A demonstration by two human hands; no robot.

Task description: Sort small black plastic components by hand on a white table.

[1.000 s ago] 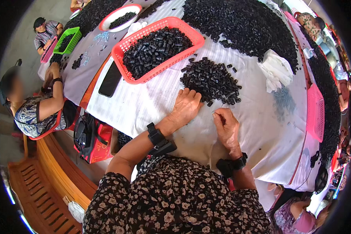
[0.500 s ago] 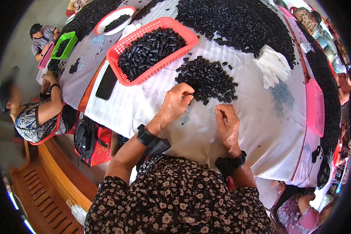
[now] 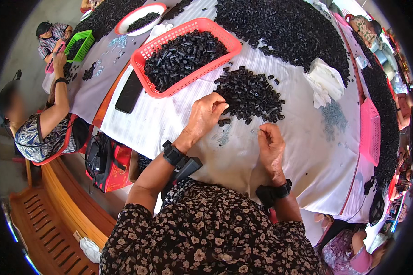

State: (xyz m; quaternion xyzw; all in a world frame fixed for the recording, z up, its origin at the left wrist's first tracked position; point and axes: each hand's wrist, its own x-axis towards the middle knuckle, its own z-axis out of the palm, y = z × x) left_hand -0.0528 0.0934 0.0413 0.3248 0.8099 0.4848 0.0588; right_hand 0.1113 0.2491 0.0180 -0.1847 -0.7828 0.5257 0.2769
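Observation:
A loose heap of small black cylindrical plastic pieces (image 3: 250, 94) lies on the white cloth in front of me. My left hand (image 3: 205, 115) is closed in a pinch at the heap's near left edge; what its fingertips hold, if anything, is hidden. Just below those fingertips lie a couple of stray black pieces (image 3: 224, 122). My right hand (image 3: 271, 144) is curled in a pinch over the cloth, nearer to me than the heap, and anything between its fingers is too small to name. Between the hands lies a small scatter of pale clear bits (image 3: 224, 136).
Behind the heap stands a red basket (image 3: 142, 73) full of black pieces, a black phone (image 3: 129, 93) beside it. Crumpled white tissue (image 3: 326, 79) and pale blue bits (image 3: 333, 121) lie right. A pink basket (image 3: 371, 130) is farther right. Other people sit around the table.
My left hand's fingertips have shifted slightly, and black pieces now lie just below them. My right hand stays pinched in nearly the same place. The person at left has raised an arm.

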